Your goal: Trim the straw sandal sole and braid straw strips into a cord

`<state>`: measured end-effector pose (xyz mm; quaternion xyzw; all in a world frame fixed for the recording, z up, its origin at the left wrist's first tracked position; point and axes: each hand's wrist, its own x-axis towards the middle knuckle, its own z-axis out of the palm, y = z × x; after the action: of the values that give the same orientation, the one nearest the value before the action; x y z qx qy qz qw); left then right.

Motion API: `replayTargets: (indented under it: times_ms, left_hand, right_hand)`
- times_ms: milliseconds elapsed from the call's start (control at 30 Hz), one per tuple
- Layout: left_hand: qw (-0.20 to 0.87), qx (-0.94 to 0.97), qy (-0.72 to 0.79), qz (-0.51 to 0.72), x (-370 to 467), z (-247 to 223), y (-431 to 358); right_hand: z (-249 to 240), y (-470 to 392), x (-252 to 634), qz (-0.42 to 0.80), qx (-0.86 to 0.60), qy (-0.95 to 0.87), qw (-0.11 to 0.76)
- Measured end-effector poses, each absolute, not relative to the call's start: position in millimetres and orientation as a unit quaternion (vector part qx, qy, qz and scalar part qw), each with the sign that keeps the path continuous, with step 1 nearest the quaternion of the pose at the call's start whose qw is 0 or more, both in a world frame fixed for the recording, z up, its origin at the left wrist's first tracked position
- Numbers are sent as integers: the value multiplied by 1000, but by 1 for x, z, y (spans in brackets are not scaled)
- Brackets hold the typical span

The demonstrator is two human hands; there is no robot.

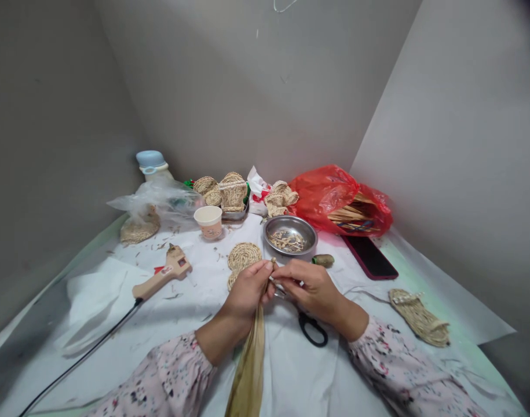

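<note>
My left hand (248,295) is closed on the upper end of a bundle of dried straw strips (248,370), which hangs down toward me. The tip of the bundle pokes up between thumb and finger. Against that tip, the fingertips of my right hand (310,286) are pinched together; whatever they hold is too small to make out. Beneath my right hand lie black-handled scissors (313,330), their blades mostly hidden. Just behind my left hand is a coiled woven straw piece (244,256), partly covered by my fingers.
A glue gun (167,272) with a cord lies left. Behind are a paper cup (208,222), a metal bowl (291,234) of straw scraps, woven pieces (233,192) and a red bag (323,194) of straw. Right are a thread spool (323,260), a phone (371,258) and a woven sole (420,318).
</note>
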<state>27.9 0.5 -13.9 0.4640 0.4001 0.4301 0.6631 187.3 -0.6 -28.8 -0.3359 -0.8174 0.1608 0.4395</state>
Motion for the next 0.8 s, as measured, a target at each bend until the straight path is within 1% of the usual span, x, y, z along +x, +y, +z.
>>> replayTargets:
  times_ms: [100, 167, 367, 433, 567, 800]
  left_hand:
    - [698, 420, 371, 447, 30, -14, 0]
    - [711, 406, 360, 447, 32, -14, -1]
    - [710, 455, 364, 395, 33, -20, -3]
    - [711, 464, 356, 391, 34, -21, -4]
    - [711, 460, 347, 403, 34, -19, -4]
    - [717, 453, 337, 408, 34, -14, -6]
  right_hand:
    - [-25, -5, 185, 104, -354, -810, 455]
    - [-22, -7, 183, 89, -359, -810, 456]
    - [-18, -9, 181, 115, -380, -788, 471]
    - [-18, -9, 181, 150, -383, -777, 475]
    - [-17, -6, 184, 261, -371, -739, 497]
    - [-20, -2, 187, 421, -290, -672, 536]
